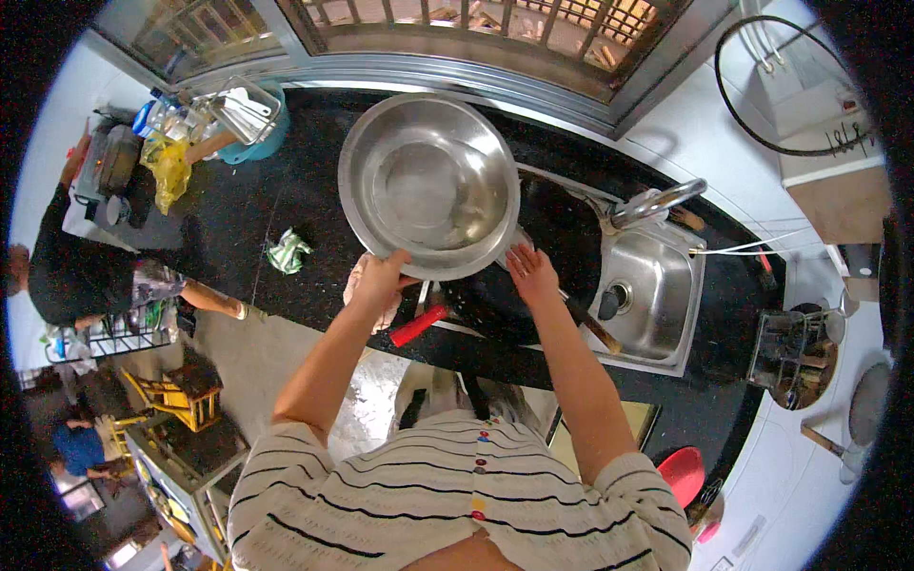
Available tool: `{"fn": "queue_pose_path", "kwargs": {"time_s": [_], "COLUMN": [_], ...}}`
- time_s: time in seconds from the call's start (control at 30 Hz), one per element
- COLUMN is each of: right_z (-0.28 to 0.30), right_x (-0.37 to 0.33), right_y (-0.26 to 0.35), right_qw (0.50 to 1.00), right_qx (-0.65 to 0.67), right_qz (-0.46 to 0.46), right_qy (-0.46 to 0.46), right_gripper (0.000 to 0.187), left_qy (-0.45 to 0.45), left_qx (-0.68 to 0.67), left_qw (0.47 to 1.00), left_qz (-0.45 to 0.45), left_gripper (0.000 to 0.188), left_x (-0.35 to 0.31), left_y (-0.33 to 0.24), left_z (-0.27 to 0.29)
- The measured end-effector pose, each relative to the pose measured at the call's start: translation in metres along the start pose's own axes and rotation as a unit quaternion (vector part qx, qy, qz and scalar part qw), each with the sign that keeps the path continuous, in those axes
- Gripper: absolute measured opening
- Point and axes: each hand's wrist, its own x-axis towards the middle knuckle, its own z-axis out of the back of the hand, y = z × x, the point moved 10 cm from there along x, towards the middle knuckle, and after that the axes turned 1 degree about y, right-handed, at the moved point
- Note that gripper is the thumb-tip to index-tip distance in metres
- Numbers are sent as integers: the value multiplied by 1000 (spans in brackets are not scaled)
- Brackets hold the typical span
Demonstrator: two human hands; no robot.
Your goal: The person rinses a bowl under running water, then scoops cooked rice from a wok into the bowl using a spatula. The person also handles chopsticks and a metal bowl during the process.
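A wide stainless steel basin [419,181] is over the counter and the left side of the sink, with a little shiny wetness inside. My left hand [383,278] grips its near rim, thumb on top. A pale pinkish cloth [367,290] shows beside that hand. At the basin's near right edge is my right hand [533,274], its fingers stretched out close to the rim; whether they touch it I cannot tell. Beneath lies a dark wok-like pan [562,224], partly hidden. A red handle [419,326] and a wooden handle [602,333] stick out toward me.
To the right, a steel sink [657,285] has a curved faucet [662,202]. On the black counter lies a green-and-white crumpled cloth [288,251]. A blue tub [262,138] and a yellow plastic bag [167,171] stand far left, near another person [81,257]. A utensil rack [800,352] hangs right.
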Motion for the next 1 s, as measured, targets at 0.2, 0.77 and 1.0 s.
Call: {"fn": "queue_pose_path", "kwargs": {"time_s": [0.2, 0.77, 1.0], "right_z": [3, 4, -24], "right_x": [36, 40, -1], "right_y": [-14, -1, 68], "right_qw": [999, 967, 505], "right_qx": [4, -236, -749], "right_qz": [38, 72, 422], "right_qy": [-15, 64, -76], "right_gripper": [26, 32, 24], "left_qy": [-61, -147, -214], "left_qx": [230, 394, 493], "left_qw": [960, 863, 769], "left_qz": [-148, -280, -347], "left_gripper": [59, 86, 84], "left_x": [-41, -117, -138], "left_y": [-2, -61, -89], "left_z": [-32, -78, -102]}}
